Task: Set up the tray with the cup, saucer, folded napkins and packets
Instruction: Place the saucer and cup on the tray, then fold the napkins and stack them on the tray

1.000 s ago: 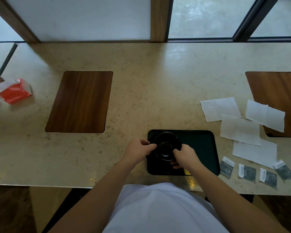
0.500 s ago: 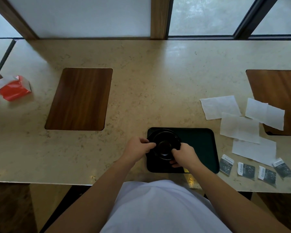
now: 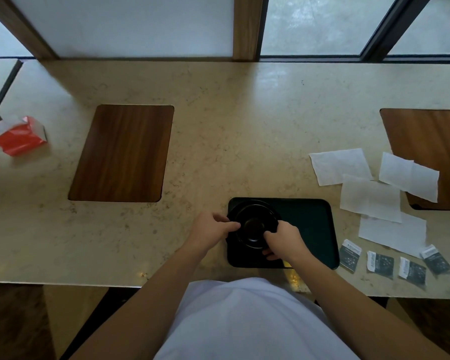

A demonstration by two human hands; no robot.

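Red packet far off on my left, two dark wood panels set into the stone counter, one to the left and one at the right edge. White napkins lie unfolded and overlapping to the right of the dark tray, and four dark packets sit in a row on the counter just beside its right side. Nothing sits between me and the tray. On its left half, the black cup rests on the black saucer. My left hand pinches the left rim there, my right hand grips the right side, fingers curled; cup or saucer, I can't tell
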